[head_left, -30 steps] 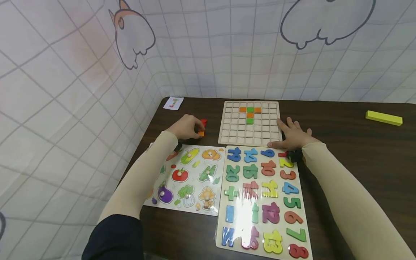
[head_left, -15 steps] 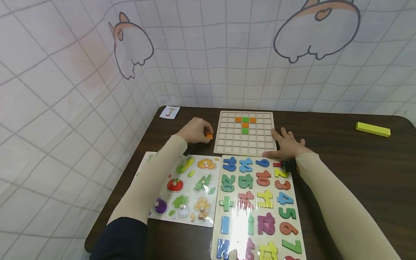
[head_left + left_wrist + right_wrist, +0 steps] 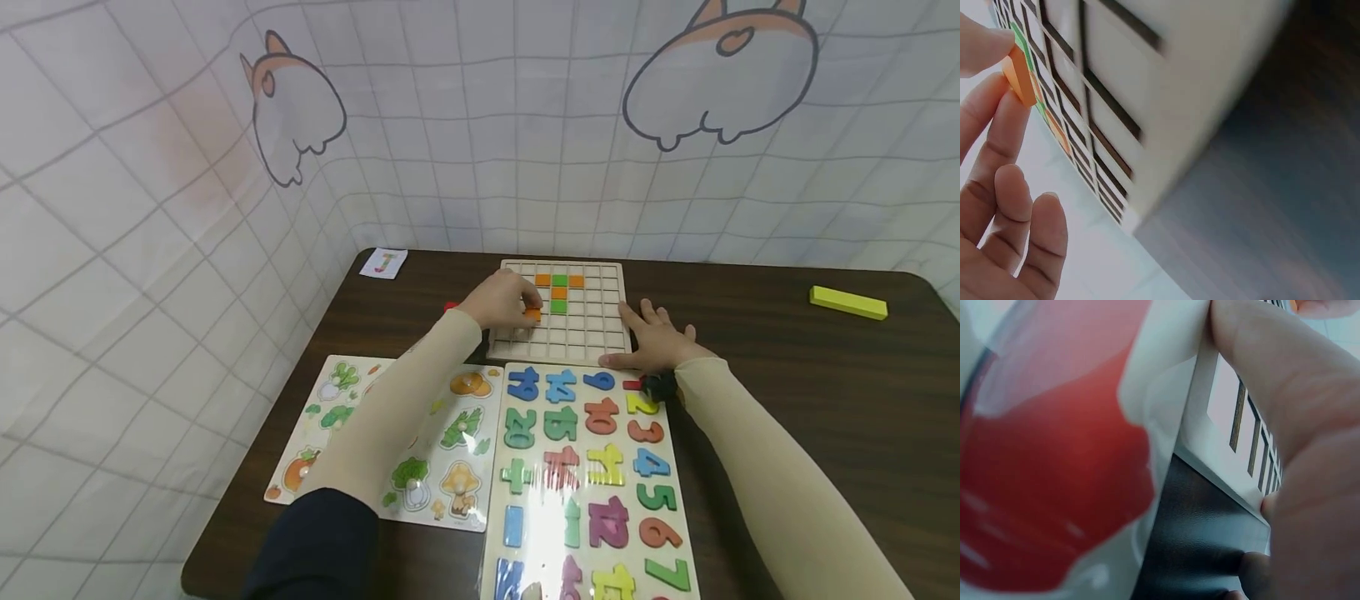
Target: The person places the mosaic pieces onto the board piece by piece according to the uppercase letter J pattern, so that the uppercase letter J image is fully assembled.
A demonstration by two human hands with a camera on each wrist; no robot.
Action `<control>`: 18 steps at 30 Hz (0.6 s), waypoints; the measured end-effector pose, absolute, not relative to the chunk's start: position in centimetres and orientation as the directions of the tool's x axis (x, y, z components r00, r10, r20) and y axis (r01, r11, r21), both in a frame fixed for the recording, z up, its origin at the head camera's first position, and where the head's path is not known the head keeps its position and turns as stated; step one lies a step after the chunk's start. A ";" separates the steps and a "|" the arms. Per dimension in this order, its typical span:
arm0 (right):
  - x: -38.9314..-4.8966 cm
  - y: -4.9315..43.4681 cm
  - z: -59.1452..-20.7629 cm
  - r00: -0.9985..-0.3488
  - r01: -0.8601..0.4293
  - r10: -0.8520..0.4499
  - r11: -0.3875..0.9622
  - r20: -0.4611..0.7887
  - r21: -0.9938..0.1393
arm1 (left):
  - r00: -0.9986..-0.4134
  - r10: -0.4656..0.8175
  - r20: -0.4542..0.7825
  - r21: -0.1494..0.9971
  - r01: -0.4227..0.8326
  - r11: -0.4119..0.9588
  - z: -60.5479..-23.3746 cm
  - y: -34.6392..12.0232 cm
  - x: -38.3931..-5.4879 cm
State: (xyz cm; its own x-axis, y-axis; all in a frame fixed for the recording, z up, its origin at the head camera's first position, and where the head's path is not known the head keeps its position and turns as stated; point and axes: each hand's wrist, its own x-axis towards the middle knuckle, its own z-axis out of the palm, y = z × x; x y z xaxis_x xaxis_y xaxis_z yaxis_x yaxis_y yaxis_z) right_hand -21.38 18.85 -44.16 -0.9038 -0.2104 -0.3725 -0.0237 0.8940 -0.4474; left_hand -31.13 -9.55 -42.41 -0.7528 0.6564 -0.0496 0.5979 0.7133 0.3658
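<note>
My left hand [image 3: 501, 300] is over the left side of the wooden grid board [image 3: 600, 335] and pinches a small orange square tile [image 3: 532, 314] between thumb and fingertips. In the left wrist view the orange tile [image 3: 1019, 75] is tilted, close to the grid; its last two fingers are free. Orange and green tiles [image 3: 558, 293] lie in the grid's cells in a T-like shape. My right hand [image 3: 654, 340] rests with spread fingers at the board's right edge and near corner. Up close, the right wrist view shows the thumb [image 3: 1285, 375] by the board's edge.
A number puzzle board [image 3: 551, 492] and a vegetable puzzle board [image 3: 427, 508] lie nearer the person. A red piece [image 3: 451, 306] shows behind the left wrist. A small card [image 3: 383, 263] lies at the far left, a yellow block [image 3: 848, 302] at the right.
My left hand picked up the orange tile from the table left of the grid and carried it right, over the board. The right hand has stayed at the board's edge.
</note>
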 end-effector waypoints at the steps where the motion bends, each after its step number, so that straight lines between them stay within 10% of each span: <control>1: -21.4 18.9 -44.2 -0.903 -0.023 -0.210 0.894 -0.373 -0.447 | -0.746 0.664 -0.048 0.362 0.607 0.708 -42.4 -9.2 -31.2; 18: -21.4 19.1 -44.3 -0.903 -0.015 -0.206 0.892 -0.376 -0.452 | -0.664 0.746 -0.057 0.305 0.700 0.646 -43.5 -5.4 -31.2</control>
State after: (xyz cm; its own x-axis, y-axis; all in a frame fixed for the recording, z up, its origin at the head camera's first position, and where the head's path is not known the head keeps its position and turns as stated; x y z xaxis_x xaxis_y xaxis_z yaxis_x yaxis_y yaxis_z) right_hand -21.38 19.14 -44.30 -0.9032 -0.2060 -0.3765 -0.0152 0.8920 -0.4517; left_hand -31.16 -5.40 -43.48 -0.6637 0.7459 -0.0566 0.7000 0.6460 0.3046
